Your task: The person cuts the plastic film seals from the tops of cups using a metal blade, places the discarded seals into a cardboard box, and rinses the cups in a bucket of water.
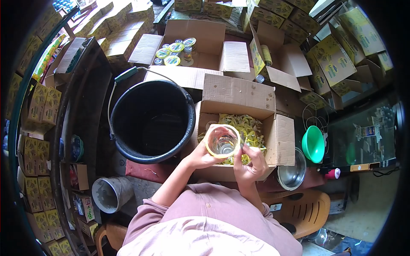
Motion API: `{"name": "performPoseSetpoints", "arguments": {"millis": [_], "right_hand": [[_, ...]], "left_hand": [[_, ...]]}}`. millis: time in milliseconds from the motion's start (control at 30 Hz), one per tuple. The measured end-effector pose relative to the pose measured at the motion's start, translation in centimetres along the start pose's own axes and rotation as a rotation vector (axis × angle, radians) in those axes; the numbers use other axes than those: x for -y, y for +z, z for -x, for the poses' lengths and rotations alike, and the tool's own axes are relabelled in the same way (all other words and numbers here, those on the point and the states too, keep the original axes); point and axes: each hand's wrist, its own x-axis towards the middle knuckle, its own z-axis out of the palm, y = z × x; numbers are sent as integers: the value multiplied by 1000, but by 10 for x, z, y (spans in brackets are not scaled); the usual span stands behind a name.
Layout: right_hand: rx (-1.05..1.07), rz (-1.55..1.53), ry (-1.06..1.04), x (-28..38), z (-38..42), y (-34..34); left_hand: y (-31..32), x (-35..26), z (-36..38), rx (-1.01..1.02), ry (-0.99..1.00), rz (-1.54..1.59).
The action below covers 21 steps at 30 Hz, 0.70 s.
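My left hand [200, 155] is closed round the side of a clear plastic cup [224, 144] with a yellow rim. The cup's open mouth faces up toward me, and it looks empty inside. Pinched in my right hand [252, 164] is a small thin grey blade [242, 139], held against the right side of the rim; its handle is hidden by my fingers. Both hands are above an open cardboard box [284, 138], which holds a heap of yellow and whitish strips [243, 123].
A large black bucket [117, 143] stands left of the box. Behind, another carton [194, 34] holds several lidded cups [172, 60]. At right are a metal bowl [294, 181], a green bowl [314, 145] and a glass-topped case [363, 136]. A grey bucket [109, 194] sits lower left.
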Motion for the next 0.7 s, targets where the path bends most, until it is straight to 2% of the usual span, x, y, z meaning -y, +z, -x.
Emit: {"name": "performPoseSetpoints", "arguments": {"millis": [200, 367, 467, 700], "right_hand": [[-4, 45, -40, -2, -4, 0], [62, -33, 2, -8, -10, -3], [24, -80, 75, -6, -6, -3], [45, -53, 5, -3, 0, -5]], "left_hand": [[-2, -10, -1, 57, 24, -117], [-3, -12, 0, 76, 3, -50], [-3, -12, -1, 69, -25, -1], [-3, -8, -2, 43, -47, 40]]}}
